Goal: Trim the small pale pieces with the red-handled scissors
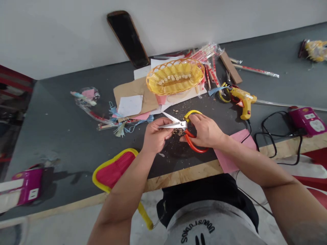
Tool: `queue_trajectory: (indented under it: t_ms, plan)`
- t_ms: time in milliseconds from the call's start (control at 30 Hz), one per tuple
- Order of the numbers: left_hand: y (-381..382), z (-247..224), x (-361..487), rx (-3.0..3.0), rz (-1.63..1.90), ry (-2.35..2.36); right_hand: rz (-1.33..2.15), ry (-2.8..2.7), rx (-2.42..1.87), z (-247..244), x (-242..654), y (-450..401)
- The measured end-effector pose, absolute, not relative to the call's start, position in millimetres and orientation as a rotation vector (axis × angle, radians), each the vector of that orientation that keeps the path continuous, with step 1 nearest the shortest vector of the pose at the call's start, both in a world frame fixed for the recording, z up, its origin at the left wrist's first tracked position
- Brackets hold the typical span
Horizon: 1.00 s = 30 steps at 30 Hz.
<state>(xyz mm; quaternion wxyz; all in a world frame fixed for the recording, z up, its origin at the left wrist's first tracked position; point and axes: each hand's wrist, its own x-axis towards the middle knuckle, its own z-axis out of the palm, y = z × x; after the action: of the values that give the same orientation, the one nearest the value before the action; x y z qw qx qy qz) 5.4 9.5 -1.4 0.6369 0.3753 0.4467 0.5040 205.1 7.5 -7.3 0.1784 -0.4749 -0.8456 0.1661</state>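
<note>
My right hand grips a pair of scissors by its handles, one yellow and one red. The steel blades stand apart and point left, toward my left hand. That hand's fingers are pinched together right beside the lower blade, and whatever they may hold is hidden. Beneath the blades, small tan bits and crumbs lie scattered on the dark tabletop. Behind both hands stands a yellow woven basket, with a row of small pale pieces inside.
A yellow glue gun lies to the right, near a purple box with black cables. Pink paper lies under my right forearm. Left are blue tassels, brown paper and a red-and-yellow fan-shaped piece. A dark phone-like slab leans on the wall.
</note>
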Motion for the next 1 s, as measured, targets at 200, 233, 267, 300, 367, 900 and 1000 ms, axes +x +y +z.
queue_trajectory:
  t_ms: [200,233,267,300,367,900,1000]
  plan:
    - [8.6,-9.9,3.9,0.940,1.202,1.044,0.488,-2.383,-1.435,-2.3,202.9,5.9]
    - [8.4,-12.7,2.9,0.976,1.218,1.059,0.494,-2.373,-1.452,-2.0,202.2,6.0]
    - [8.3,-15.4,2.0,1.010,1.233,1.076,0.504,-2.364,-1.469,-1.9,201.5,6.1]
    - [8.3,-17.6,1.0,1.043,1.237,1.096,0.515,-2.357,-1.484,-2.0,200.9,6.3]
    - [8.2,-20.6,-0.5,1.095,1.238,1.138,0.525,-2.348,-1.503,-2.8,200.1,6.9]
    - [8.8,-21.4,-5.9,1.232,1.228,1.033,0.423,-2.376,-1.332,-9.8,201.7,6.6]
    - [7.8,-22.5,-4.4,1.179,1.247,1.020,0.443,-2.380,-1.374,-8.5,201.4,4.8]
